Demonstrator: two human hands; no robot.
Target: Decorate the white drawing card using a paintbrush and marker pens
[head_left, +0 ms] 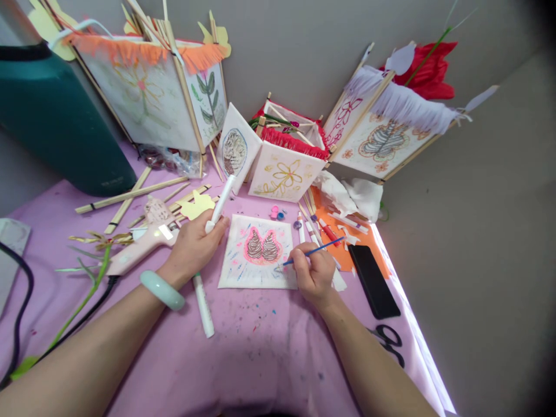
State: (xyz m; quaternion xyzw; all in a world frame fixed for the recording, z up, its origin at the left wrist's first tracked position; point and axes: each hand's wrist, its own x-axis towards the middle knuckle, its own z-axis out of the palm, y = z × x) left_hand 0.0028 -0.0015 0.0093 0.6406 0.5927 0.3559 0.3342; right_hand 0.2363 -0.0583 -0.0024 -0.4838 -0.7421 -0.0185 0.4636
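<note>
The right hand pinches a thin blue paintbrush, tip on the painted paper square just to its left. Left hand, beyond the square's far edge, grips a white marker upright. Black phone lies close right; paper lanterns crowd ahead.

A plain grey wall fills the upper frame; a pink-clothed table spreads below; bright light edges its lower right.
</note>
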